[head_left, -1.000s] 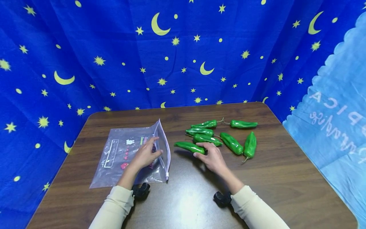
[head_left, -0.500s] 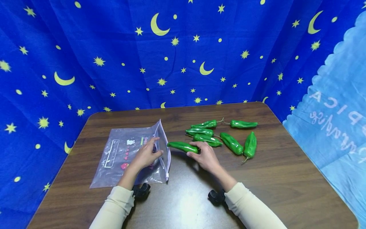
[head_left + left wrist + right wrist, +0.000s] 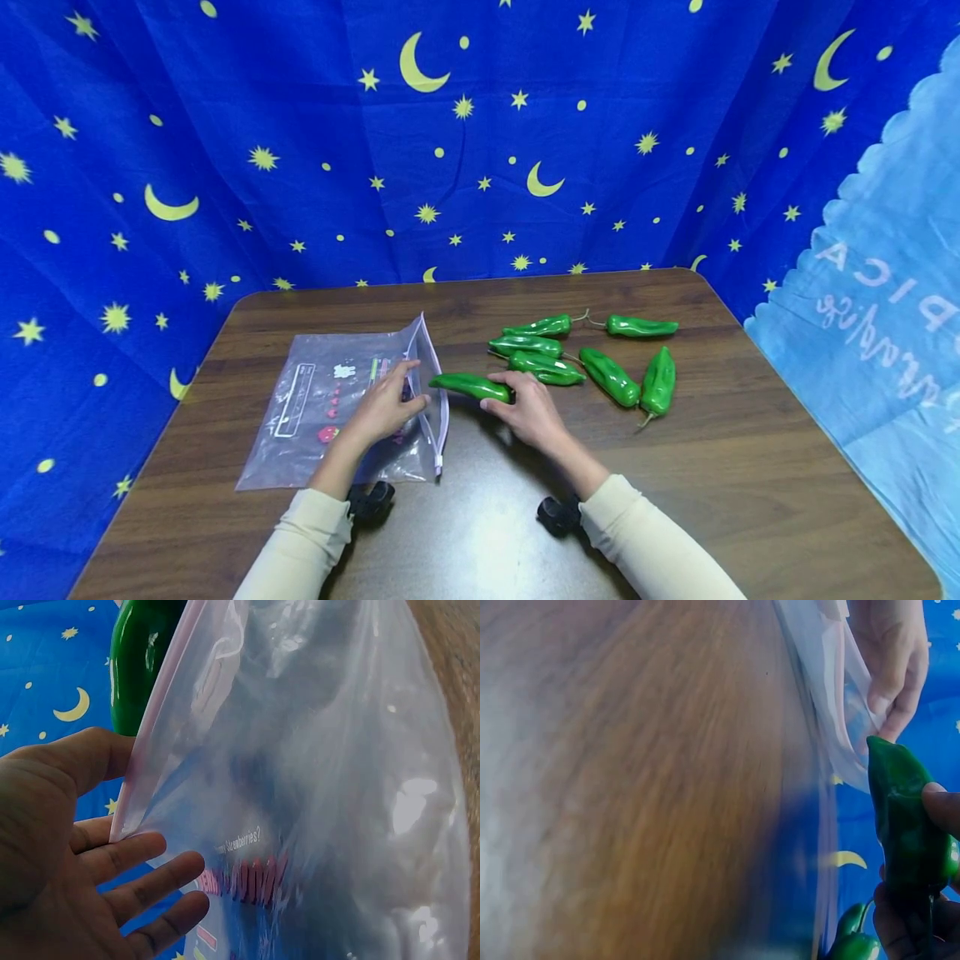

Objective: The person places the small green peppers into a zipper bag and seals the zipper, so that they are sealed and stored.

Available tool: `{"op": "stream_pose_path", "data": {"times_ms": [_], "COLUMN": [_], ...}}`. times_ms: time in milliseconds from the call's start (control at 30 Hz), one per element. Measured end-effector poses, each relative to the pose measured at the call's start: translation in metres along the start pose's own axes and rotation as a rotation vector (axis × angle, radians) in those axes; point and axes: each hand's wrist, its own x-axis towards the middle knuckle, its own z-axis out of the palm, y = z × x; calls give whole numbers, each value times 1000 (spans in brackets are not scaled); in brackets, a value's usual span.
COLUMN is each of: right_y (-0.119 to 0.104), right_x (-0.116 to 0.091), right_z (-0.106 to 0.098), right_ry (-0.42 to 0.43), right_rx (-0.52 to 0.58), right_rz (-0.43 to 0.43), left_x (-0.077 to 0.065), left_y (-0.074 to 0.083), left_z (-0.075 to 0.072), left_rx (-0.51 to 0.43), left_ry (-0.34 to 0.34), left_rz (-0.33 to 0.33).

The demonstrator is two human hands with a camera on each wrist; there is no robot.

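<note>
A clear zip bag (image 3: pixel 300 417) printed with pink strawberries lies flat on the left of the table, its mouth gaping toward the right. My left hand (image 3: pixel 381 408) is at that mouth; in the left wrist view its thumb and fingers lie on either side of the pink zip rim (image 3: pixel 159 697). With thumb and fingertips my right hand (image 3: pixel 532 412) grips a glossy green pepper (image 3: pixel 468 385) by its stem end. The pepper's pointed tip faces left, right at the bag's mouth, and part of the stem end is hidden by the fingers.
Several more green peppers (image 3: pixel 546 367) are grouped at the centre right of the wooden table (image 3: pixel 697 500). One pepper (image 3: pixel 658 383) lies farthest right toward the front. A blue curtain (image 3: pixel 480 208) with moons and stars hangs behind the table.
My right hand has carried the green pepper leftward, bringing its tip to the bag's mouth. My left hand and the bag stay nearly in place.
</note>
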Motion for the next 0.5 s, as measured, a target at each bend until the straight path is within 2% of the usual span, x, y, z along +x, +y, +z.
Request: {"op": "stream_pose_path", "data": {"times_ms": [200, 500], "right_y": [-1, 0], "right_x": [3, 6], "right_z": [5, 8], "right_ry": [-12, -18], "right_rx": [-15, -35], "right_rz": [9, 13], "left_x": [-2, -3], "left_y": [1, 1], "left_z": [-1, -3], "left_rx": [-1, -8], "left_ry": [-4, 27], "left_rz": [-5, 9]}}
